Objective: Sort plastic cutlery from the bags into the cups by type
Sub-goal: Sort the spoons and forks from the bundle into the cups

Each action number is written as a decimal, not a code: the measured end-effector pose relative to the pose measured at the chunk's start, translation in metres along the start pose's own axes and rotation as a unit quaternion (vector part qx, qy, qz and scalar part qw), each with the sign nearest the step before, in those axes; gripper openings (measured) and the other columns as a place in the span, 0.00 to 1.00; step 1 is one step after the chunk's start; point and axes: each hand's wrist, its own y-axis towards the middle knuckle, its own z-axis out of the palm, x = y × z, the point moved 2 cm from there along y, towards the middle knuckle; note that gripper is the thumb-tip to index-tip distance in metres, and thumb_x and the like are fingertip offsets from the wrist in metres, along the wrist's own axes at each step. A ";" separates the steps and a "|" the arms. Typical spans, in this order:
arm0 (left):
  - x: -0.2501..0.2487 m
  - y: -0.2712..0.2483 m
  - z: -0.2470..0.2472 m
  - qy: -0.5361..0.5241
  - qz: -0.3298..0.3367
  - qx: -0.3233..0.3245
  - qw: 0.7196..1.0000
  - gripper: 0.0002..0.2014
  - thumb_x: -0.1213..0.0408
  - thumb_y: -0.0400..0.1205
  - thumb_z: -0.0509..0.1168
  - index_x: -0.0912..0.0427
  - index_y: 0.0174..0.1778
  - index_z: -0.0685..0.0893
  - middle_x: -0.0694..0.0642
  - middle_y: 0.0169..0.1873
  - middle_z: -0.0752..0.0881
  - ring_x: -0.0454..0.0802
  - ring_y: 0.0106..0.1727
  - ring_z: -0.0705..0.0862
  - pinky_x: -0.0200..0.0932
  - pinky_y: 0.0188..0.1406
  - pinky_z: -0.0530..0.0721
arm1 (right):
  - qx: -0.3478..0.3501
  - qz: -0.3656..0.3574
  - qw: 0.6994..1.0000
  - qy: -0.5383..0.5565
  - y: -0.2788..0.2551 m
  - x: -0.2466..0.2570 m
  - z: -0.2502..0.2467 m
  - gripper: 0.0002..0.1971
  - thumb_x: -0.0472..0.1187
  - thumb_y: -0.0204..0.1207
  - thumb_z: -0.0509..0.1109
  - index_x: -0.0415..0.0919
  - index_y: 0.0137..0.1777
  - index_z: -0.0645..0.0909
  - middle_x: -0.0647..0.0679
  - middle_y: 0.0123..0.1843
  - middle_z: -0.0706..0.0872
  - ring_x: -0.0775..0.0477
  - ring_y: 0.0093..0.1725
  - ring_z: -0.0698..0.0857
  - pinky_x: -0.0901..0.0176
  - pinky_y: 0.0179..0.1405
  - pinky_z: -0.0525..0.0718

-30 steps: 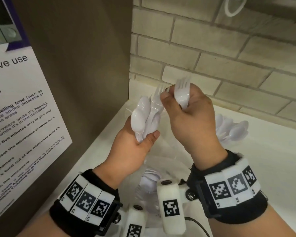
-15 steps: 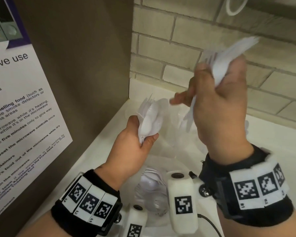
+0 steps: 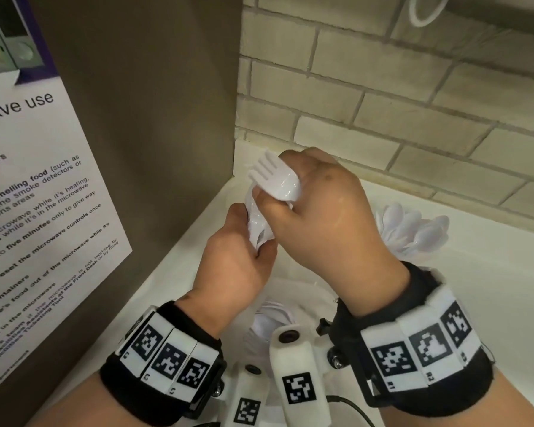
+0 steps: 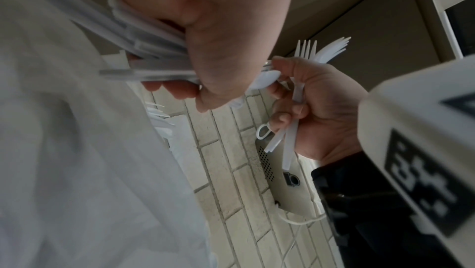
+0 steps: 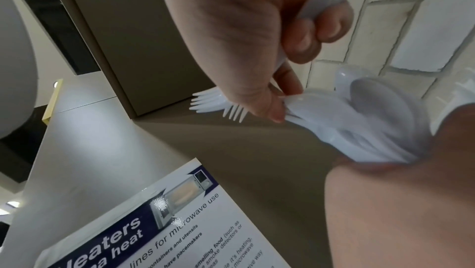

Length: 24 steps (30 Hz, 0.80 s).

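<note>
Left hand (image 3: 238, 257) gripping mixed bundle (image 3: 258, 223) of white spoons and forks by handles, heads up, likely acting as holder for picking. Right hand (image 3: 324, 223) clenching forks (image 3: 275, 180) already pulled, thumb and forefinger pinching at bundle top, probably extracting next fork. Both hands working just above open bag (image 3: 278, 306), so dropped pieces likely falling back in. Cutlery glossy, thin, white. Spoon pile (image 3: 413, 229) lying right of bag. Cups not visible.

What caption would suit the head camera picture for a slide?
Left hand grips a mixed cutlery bundle while the right hand, holding forks, reaches into it above the plastic bag.
</note>
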 end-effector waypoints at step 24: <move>-0.001 -0.006 0.004 -0.093 0.031 0.069 0.993 0.18 0.54 0.79 0.68 0.55 0.59 0.70 0.51 0.44 0.83 0.42 0.43 0.83 0.32 0.34 0.78 | -0.218 0.086 0.906 0.353 0.020 -0.017 -0.067 0.21 0.41 0.85 0.60 0.29 0.71 0.63 0.50 0.40 0.78 0.46 0.30 0.87 0.58 0.31 0.89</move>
